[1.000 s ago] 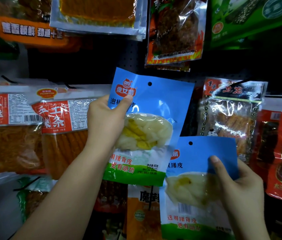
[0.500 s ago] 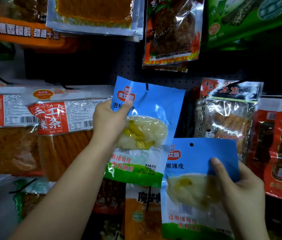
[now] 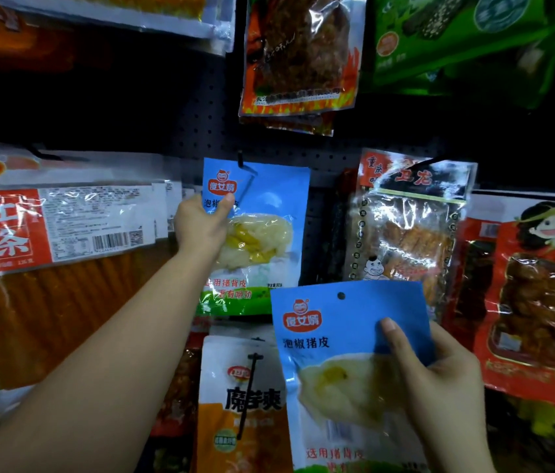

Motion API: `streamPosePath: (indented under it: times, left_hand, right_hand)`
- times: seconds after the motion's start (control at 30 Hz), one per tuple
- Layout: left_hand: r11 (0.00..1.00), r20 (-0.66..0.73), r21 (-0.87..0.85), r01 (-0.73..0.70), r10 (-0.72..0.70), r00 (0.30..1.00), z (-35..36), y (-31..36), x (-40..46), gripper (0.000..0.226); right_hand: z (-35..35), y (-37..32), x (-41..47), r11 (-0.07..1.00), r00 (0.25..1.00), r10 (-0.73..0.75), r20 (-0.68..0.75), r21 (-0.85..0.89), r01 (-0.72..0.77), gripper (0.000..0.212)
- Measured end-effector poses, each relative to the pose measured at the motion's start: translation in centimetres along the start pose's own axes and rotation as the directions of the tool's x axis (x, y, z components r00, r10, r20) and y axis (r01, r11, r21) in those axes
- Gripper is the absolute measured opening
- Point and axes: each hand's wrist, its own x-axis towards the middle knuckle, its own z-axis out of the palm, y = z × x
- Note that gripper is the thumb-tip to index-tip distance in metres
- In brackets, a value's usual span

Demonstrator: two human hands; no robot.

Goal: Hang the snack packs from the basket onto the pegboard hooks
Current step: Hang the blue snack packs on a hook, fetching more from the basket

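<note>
My left hand (image 3: 201, 227) grips a blue snack pack (image 3: 269, 206) by its left edge, pressed back against the black pegboard (image 3: 201, 124). A black hook (image 3: 247, 172) passes through the pack's top, and the pack sits far along the hook. My right hand (image 3: 439, 380) holds a second blue snack pack (image 3: 344, 339) of the same kind lower and nearer to me, thumb on its front. Its round hang hole (image 3: 341, 296) is free. The basket is out of view.
Hung packs crowd the board: long red-and-orange packs (image 3: 47, 250) on the left, a dark red pack (image 3: 300, 63) above, a clear-fronted pack (image 3: 405, 227) and red packs (image 3: 542, 302) to the right, an orange-and-white pack (image 3: 238, 404) on its hook below.
My left hand pushed its blue pack away from me onto the hook, so the hook now runs through the hole. My right hand kept its pack in place.
</note>
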Motion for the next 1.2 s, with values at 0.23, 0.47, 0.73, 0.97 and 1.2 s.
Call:
streamPosePath:
  times: [0.23,0.47,0.73,0.97,1.2]
  left_hand:
    - [0.999,-0.046,0.029,0.022,-0.021,0.999,2.1,-1.1,1.7,0.03]
    - [0.999,0.037,0.011,0.041,-0.041,0.998,0.8,-1.9,0.2,0.032]
    - [0.988,0.285,-0.152,-0.017,0.061,0.957,-3.8,-0.2,-7.1,0.033]
    - [0.948,0.338,-0.318,0.003,0.11,0.935,-6.8,2.1,-9.5,0.012]
    - [0.899,0.175,-0.421,-0.117,0.207,0.963,-8.3,3.4,-8.2,0.013]
  right_hand:
    - [0.8,0.4,1.4,0.997,1.0,-0.023,0.009,0.068,0.022,0.008]
    - [1.7,-0.3,2.0,0.992,0.998,-0.067,-0.003,0.104,0.067,0.012]
    - [4.7,-1.8,1.9,0.973,0.997,-0.071,0.023,0.222,0.065,0.01]
    - [8.0,-4.5,0.9,0.939,0.99,-0.138,0.035,0.323,0.119,0.023]
    - [9.4,-8.5,1.2,0.898,0.962,-0.227,0.152,0.415,0.147,0.022]
